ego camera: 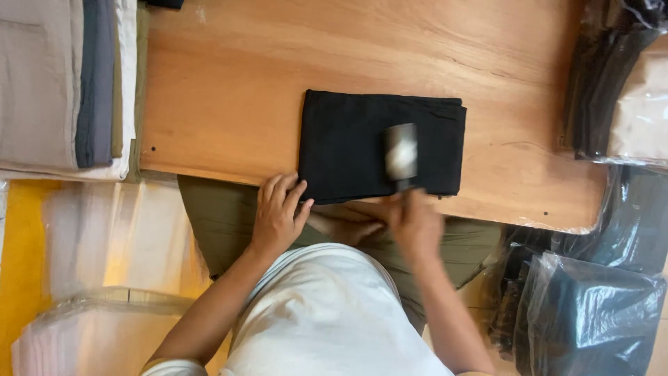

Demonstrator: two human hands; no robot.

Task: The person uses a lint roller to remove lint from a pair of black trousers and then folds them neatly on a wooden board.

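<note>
A wooden table (229, 83) fills most of the view, with a pile of folded grey and pale cloth (62, 83) at its far-left corner and plastic-wrapped dark packs (591, 306) stacked at the right. A folded black garment (348, 143) lies flat near the table's near edge, in front of the person. The left hand (278, 212) rests open with fingers spread on the garment's near-left corner, while the blurred right hand (416, 221) is closed around the handle of a lint roller (401, 152) whose head lies on the garment's right half.
</note>
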